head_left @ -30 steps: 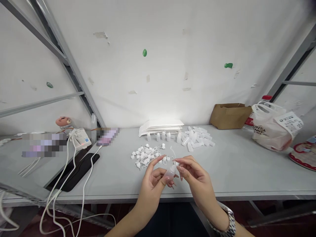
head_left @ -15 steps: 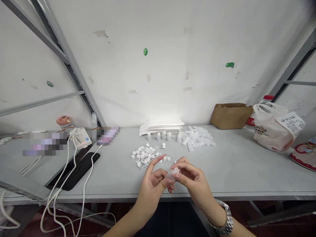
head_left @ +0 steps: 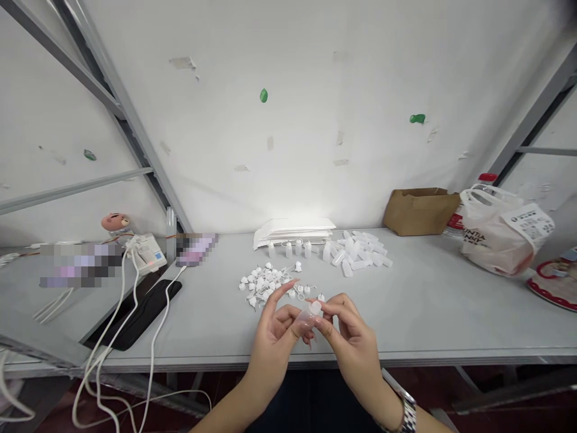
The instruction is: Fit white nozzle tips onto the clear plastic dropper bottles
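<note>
A small translucent plastic bottle (head_left: pixel 307 317) is tilted up to the right between my two hands, near the table's front edge. My left hand (head_left: pixel 276 334) grips its body between thumb and fingers, with the index finger stretched out above. The thumb and fingertips of my right hand (head_left: pixel 349 334) close on the neck end, where a whitish top shows. Just beyond my hands lies a heap of small white caps (head_left: pixel 265 282) with loops, and a few stray ones reach toward my right fingertips. Behind them a short row of capped bottles (head_left: pixel 289 249) stands upright.
Loose translucent bottles (head_left: pixel 360 249) lie piled right of the row. White flat packets (head_left: pixel 295 231) are stacked against the wall. A brown cardboard box (head_left: pixel 421 211) and a white plastic bag (head_left: pixel 500 234) stand at right. White cables (head_left: pixel 153 349) hang over the left front edge beside a black pad (head_left: pixel 144 316).
The bottle's top has come into clearer view between my hands. My right fingers have shifted slightly around its neck, and the right wrist has turned a little. My left hand keeps its grip.
</note>
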The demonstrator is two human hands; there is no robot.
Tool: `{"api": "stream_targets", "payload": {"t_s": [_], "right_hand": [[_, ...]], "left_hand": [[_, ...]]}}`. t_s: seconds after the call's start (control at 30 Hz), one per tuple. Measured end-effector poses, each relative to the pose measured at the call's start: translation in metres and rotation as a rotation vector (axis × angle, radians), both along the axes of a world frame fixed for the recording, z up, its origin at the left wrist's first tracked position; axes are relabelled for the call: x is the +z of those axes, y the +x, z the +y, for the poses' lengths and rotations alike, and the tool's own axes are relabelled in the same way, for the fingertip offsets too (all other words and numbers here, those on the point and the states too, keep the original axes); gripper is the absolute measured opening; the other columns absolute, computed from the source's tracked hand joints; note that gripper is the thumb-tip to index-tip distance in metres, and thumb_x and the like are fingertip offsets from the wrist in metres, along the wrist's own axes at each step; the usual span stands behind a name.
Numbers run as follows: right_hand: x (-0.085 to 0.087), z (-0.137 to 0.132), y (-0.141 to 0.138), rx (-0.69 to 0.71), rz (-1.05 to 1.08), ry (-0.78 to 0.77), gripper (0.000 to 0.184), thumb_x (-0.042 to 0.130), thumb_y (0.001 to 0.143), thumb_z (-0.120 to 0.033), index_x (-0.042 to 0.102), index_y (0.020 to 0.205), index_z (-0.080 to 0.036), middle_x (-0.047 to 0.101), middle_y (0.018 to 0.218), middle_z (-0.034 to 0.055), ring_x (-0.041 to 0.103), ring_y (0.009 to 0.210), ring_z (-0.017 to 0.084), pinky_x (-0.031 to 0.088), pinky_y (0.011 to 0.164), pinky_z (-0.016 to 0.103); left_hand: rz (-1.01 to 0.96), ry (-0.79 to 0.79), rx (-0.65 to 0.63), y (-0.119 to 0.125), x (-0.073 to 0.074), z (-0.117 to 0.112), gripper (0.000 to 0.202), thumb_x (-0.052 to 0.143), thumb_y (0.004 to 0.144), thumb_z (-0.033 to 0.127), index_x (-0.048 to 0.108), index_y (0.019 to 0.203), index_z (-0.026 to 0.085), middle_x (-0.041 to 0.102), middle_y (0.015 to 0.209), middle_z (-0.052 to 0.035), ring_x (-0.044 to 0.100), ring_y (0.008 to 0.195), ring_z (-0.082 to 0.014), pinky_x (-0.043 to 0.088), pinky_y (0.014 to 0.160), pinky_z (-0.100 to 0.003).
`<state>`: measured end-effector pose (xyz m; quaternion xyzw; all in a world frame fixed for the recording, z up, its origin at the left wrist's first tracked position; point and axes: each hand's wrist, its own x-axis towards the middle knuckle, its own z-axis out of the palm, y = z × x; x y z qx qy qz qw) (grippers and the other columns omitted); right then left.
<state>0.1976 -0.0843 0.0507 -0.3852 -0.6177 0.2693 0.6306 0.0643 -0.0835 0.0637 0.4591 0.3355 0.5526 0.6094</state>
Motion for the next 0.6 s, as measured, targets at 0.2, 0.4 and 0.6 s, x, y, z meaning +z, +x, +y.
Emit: {"api": "stream_targets", "payload": {"t_s": [0.2,0.4,0.6], "right_hand": [[-0.0023,0.0017,-0.0010,-0.074,-0.157,0.142,0.011,0.055,0.086,-0.019,0.063,0.092,-0.023,0.052,0.074,0.0017,0.054,0.066,0.016,0.048,0.056,0.030],[-0.0057,-0.0001,0.0007,-0.265,-0.469,0.416,0.028,0.047,0.085,-0.006,0.056,0.108,-0.020,0.052,0.077,0.0042,0.050,0.069,0.017,0.043,0.063,0.036],[-0.0076,0.0037,0.0042,-0.337,-0.627,0.499,0.028,0.047,0.085,-0.006,0.053,0.111,-0.017,0.056,0.078,0.0052,0.050,0.068,0.017,0.038,0.070,0.040]], "left_hand": [[0.165,0.115,0.020,0.0005,-0.0062,-0.0029,0.029,0.057,0.083,0.031,0.065,0.111,0.028,0.057,0.084,-0.0013,0.057,0.060,-0.0108,0.050,0.061,-0.028],[0.156,0.091,0.040,0.0013,-0.0086,-0.0048,0.027,0.055,0.084,0.032,0.065,0.107,0.022,0.060,0.082,-0.0026,0.058,0.058,-0.0116,0.052,0.061,-0.029],[0.074,0.015,-0.056,0.0032,-0.0082,-0.0057,0.029,0.051,0.086,0.039,0.054,0.106,0.020,0.058,0.074,-0.0001,0.060,0.050,-0.0129,0.053,0.050,-0.029]]}}
